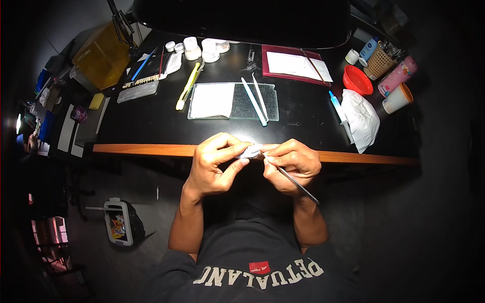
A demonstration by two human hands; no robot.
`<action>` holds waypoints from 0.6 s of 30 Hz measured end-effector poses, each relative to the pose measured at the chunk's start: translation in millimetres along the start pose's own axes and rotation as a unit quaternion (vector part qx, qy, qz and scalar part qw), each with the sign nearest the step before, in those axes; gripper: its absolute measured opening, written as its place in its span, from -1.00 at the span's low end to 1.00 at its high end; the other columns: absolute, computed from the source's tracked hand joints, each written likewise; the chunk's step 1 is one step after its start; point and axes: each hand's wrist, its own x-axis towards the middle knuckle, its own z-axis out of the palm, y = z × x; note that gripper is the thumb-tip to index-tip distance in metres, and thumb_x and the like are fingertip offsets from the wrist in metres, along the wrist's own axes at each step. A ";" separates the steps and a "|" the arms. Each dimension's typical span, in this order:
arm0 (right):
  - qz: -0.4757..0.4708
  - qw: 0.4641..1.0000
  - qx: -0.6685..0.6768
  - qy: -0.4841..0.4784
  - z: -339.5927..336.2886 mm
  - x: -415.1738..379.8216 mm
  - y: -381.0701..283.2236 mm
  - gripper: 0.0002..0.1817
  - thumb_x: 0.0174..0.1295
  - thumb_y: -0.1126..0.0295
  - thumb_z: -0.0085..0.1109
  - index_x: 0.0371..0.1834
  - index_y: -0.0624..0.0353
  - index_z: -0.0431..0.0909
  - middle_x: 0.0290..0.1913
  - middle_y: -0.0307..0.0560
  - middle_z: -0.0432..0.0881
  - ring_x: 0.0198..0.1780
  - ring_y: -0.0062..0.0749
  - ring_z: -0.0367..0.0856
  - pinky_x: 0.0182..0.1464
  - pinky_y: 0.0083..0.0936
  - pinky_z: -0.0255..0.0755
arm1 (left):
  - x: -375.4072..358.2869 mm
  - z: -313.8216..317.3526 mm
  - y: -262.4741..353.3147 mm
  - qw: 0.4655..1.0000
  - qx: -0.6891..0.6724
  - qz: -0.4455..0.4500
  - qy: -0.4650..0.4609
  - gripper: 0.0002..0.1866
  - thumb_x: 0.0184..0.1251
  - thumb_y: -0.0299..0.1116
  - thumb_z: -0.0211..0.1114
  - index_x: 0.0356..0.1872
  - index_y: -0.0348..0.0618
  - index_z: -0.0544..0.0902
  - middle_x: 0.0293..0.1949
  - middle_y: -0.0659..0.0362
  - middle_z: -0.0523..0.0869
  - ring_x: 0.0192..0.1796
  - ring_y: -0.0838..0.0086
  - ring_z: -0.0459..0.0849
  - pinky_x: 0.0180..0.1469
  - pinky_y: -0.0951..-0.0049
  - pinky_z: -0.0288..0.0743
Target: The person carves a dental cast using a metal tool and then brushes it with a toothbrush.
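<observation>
In front of the table's wooden edge, my left hand [214,164] pinches a small whitish piece [248,152] between thumb and fingers. The fingers cover part of it, so its exact kind cannot be made out. My right hand [294,164] is closed in a pen grip on a slim dark-handled tool [299,187], perhaps a fine brush. Its tip points at the whitish piece, and whether it touches is too small to tell. Just beyond both hands lies a glass slab [273,98] with a white paper pad [212,100], tweezers [260,94] and a pale blue-white stick [254,102].
A yellow toothbrush [188,87] and white jars [192,49] lie farther back. At right are a syringe [342,118], a white pouch [360,121] and a red bowl [357,80]. A dark lamp head [242,20] overhangs the table. A bin [119,222] stands on the floor.
</observation>
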 end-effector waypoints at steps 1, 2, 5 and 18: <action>-0.003 1.000 0.001 0.002 0.0 0.0 0.4 -0.79 0.02 0.75 0.53 -0.32 0.24 0.77 -0.27 0.01 0.83 -0.10 -0.12 0.98 -0.16 -0.43 0.84 | -0.3 -0.2 -0.4 1.000 -0.002 0.000 0.000 -0.62 0.16 -0.61 0.62 0.06 -0.34 0.88 -0.21 0.01 0.85 -0.24 0.34 0.82 -0.15 0.41 0.67; -0.007 1.000 0.003 0.003 0.3 -0.1 0.7 -0.78 0.02 0.76 0.52 -0.32 0.24 0.77 -0.27 0.01 0.83 -0.11 -0.12 0.98 -0.16 -0.44 0.84 | -0.2 -0.6 -0.4 1.000 -0.005 0.000 -0.002 -0.62 0.16 -0.61 0.62 0.06 -0.34 0.87 -0.21 0.00 0.85 -0.24 0.34 0.82 -0.15 0.41 0.67; -0.011 1.000 0.016 0.008 1.5 0.6 0.6 -0.78 0.03 0.76 0.52 -0.30 0.24 0.78 -0.27 0.02 0.83 -0.11 -0.11 0.98 -0.17 -0.45 0.84 | 1.0 -1.1 0.1 1.000 -0.013 0.000 -0.004 -0.62 0.16 -0.62 0.62 0.05 -0.35 0.87 -0.20 0.00 0.85 -0.24 0.34 0.82 -0.14 0.41 0.67; -0.007 1.000 0.012 0.000 1.5 1.8 -1.8 -0.77 0.07 0.75 0.55 -0.26 0.23 0.81 -0.26 0.01 0.84 -0.10 -0.15 0.97 -0.16 -0.46 0.83 | 2.5 -3.0 4.9 1.000 -0.018 -0.012 -0.013 -0.65 0.17 -0.60 0.61 0.02 -0.40 0.87 -0.24 -0.01 0.85 -0.25 0.33 0.82 -0.17 0.40 0.65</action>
